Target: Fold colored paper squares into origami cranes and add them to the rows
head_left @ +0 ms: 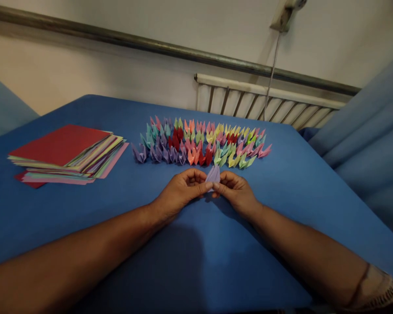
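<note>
A small lilac folded paper piece point(213, 175) stands pinched between both hands just above the blue table point(281, 192). My left hand point(181, 190) grips its left side with curled fingers. On the right side my right hand point(235, 190) pinches it too. Just beyond the hands lie several rows of folded paper cranes point(201, 141) in purple, red, orange, yellow, green and pink.
A stack of coloured square paper sheets point(68, 153), red on top, lies at the table's left. Behind the table run a white radiator point(265, 102) and a metal rail point(170, 49) along the wall. Blue curtains point(370, 144) hang at right.
</note>
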Tool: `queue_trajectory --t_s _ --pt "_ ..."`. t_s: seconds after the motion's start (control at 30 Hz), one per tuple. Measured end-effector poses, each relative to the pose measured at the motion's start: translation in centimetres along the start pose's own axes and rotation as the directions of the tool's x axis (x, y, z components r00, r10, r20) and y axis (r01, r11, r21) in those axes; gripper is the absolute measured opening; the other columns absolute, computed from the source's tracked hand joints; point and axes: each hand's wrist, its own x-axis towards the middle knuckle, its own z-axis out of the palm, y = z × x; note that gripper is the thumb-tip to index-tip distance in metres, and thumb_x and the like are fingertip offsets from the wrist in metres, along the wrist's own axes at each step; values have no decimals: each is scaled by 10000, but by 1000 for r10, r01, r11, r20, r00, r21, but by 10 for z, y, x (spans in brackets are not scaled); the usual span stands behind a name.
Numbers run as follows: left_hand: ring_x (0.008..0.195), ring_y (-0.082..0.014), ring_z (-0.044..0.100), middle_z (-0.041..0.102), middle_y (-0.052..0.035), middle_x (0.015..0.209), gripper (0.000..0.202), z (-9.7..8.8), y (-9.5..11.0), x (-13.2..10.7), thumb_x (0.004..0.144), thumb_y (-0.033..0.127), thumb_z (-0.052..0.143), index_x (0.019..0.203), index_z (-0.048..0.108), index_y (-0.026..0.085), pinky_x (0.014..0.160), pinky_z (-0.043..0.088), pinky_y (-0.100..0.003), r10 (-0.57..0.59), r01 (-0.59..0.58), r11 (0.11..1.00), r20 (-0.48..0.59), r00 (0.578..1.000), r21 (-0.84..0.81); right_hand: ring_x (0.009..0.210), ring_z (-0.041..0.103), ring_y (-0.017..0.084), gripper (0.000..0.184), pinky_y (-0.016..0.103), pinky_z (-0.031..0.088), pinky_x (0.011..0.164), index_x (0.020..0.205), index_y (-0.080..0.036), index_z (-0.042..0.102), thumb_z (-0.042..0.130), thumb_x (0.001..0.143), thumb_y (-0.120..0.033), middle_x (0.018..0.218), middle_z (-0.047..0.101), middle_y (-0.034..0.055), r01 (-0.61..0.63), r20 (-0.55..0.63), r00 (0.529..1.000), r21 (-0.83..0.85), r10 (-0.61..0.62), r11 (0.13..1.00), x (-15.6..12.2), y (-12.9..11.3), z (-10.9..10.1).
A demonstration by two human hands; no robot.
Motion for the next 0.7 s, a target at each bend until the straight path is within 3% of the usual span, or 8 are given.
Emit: queue_trajectory --t_s 0.2,0.33,0.43,0.5,0.63,0.7 --pt "626 -87 537 599 19 743 292 0 1 1 656 290 819 814 616 152 598 431 -221 -7 9 998 -24 1000 56 560 600 101 254 259 494 591 747 -203 628 772 757 -413 629 647 -38 5 -28 1000 11 -4 1000 -1 1 0" --pt "690 -103 581 643 -8 875 372 2 1 0 660 284 809 957 622 157 630 457 -236 13 -12 999 -18 1000 43 571 599 98 246 258 498 607 764 -203 632 768 763 -409 637 650 -40 15 -22 1000 17 -15 1000 -1 0 0" --pt "637 -94 556 633 3 780 321 1 0 0 671 308 801 880 626 139 598 436 -227 -29 26 997 34 999 68 567 599 100 251 257 501 601 765 -200 632 771 763 -410 628 654 -37 30 -11 999 8 -30 1000 0 1 -1" --pt "605 -85 535 608 21 719 319 0 -1 1 652 311 816 830 614 138 583 424 -220 -36 35 997 13 999 69 567 607 105 254 258 506 595 767 -200 632 773 762 -410 627 655 -35 39 -11 999 3 -39 999 0 2 -1" --pt "613 -91 546 622 19 736 374 -1 -2 3 655 319 817 926 626 148 589 432 -225 -48 48 998 10 999 35 578 619 106 239 260 519 597 773 -206 635 766 772 -406 650 656 -37 50 -27 998 -6 -50 999 0 3 -2" --pt "584 -79 524 616 23 715 336 -1 -1 3 665 326 808 890 638 144 581 417 -220 -47 46 998 30 998 49 576 619 105 230 260 524 594 773 -211 633 764 773 -399 653 651 -40 61 -29 998 -15 -61 998 1 3 -2"
